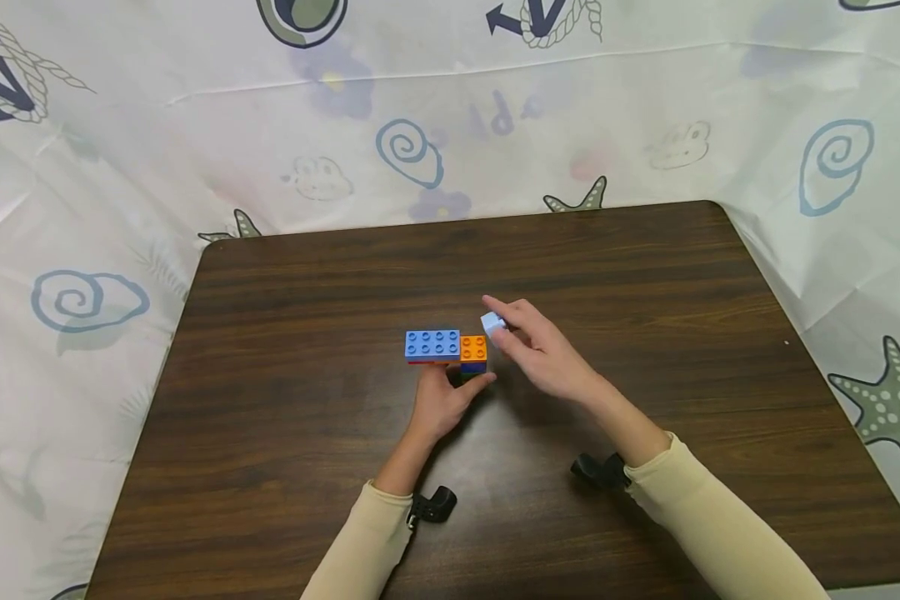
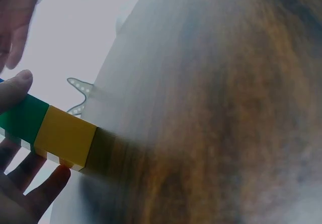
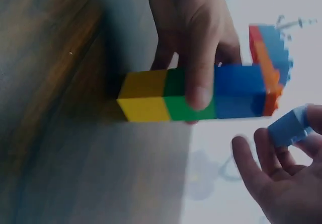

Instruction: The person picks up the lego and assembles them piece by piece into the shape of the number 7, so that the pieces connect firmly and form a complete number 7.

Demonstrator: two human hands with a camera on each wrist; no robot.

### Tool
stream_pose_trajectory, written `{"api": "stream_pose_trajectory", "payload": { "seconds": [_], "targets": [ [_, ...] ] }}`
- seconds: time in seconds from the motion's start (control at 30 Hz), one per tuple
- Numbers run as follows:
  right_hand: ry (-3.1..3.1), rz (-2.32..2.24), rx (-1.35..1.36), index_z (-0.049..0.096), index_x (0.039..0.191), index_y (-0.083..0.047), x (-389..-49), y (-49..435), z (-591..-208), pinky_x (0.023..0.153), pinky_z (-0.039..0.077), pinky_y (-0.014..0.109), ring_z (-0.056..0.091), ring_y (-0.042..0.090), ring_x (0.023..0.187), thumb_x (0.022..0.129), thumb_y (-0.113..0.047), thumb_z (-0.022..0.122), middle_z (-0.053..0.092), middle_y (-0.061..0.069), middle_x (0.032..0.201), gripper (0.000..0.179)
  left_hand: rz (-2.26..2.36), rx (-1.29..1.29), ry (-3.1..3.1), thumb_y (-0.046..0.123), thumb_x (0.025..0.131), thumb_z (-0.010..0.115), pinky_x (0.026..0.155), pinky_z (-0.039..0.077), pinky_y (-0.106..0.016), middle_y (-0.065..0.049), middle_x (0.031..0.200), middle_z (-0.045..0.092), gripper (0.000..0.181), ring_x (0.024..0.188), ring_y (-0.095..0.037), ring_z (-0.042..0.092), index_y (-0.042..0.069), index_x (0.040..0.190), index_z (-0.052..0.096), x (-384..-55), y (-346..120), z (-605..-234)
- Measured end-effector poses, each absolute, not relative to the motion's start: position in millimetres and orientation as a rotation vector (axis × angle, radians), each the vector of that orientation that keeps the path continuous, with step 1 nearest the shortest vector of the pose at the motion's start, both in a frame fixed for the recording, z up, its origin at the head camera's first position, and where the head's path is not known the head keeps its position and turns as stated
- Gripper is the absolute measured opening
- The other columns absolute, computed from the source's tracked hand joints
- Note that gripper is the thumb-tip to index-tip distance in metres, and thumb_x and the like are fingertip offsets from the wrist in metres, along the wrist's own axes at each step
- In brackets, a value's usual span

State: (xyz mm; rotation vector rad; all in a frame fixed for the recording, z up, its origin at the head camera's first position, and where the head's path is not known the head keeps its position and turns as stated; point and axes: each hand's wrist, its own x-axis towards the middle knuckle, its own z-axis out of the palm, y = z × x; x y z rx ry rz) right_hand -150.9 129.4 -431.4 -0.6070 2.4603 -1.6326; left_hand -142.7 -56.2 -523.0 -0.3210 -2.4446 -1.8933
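Observation:
My left hand (image 1: 437, 407) grips a column of stacked toy building bricks, its thumb across the green brick (image 3: 173, 108) in the right wrist view. Below the green is a yellow brick (image 3: 146, 97); above come a dark blue brick (image 3: 239, 93) and an orange layer (image 1: 473, 348). From the top, a blue eight-stud brick (image 1: 432, 342) with red beneath it juts out to the left. Close by on the right, my right hand (image 1: 546, 357) pinches a small light blue brick (image 1: 492, 322), apart from the column, between thumb and fingers.
Both hands are over a dark wood-grain table (image 1: 307, 292) with rounded corners. Behind and beside it hangs a white sheet (image 1: 495, 142) printed with shells, starfish and anchors. A black strap mount (image 1: 433, 505) sits on the left wrist, another mount (image 1: 598, 471) on the right.

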Motion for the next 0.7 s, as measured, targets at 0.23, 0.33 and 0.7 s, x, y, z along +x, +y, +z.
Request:
{"api": "stream_pose_trajectory", "payload": {
  "seconds": [0.23,0.33,0.7],
  "targets": [
    [2.886,-1.211,-0.935,0.056,0.137,-0.007,-141,114,-423,0.085,0.048,0.033,0.054,0.017,0.102,0.09,-0.019,0.073,0.056,0.004,0.119,0.051,-1.876,-0.412,-2.394,0.01,0.079,0.083,0.089,0.049,-0.051,-0.012,0.112,0.065,0.047,0.102,-0.026,0.06,0.002,0.118,0.06,-145,-57,-524],
    [2.951,-1.154,-1.001,0.06,0.133,-0.007,-141,113,-425,0.087,0.048,0.033,0.053,0.017,0.107,0.089,-0.02,0.074,0.058,0.004,0.121,0.047,-1.866,-0.428,-2.387,0.008,0.078,0.083,0.088,0.049,-0.052,-0.013,0.109,0.066,0.044,0.1,-0.027,0.061,0.0,0.115,0.061,-145,-57,-524],
    [3.079,-0.981,-1.134,0.059,0.136,-0.01,-141,113,-430,0.074,0.054,0.031,0.061,0.013,0.097,0.092,-0.024,0.071,0.06,0.002,0.121,0.048,-1.832,-0.459,-2.381,0.005,0.078,0.082,0.085,0.051,-0.049,-0.014,0.108,0.067,0.041,0.099,-0.027,0.062,0.001,0.113,0.063,-146,-58,-524]
  ]
}}
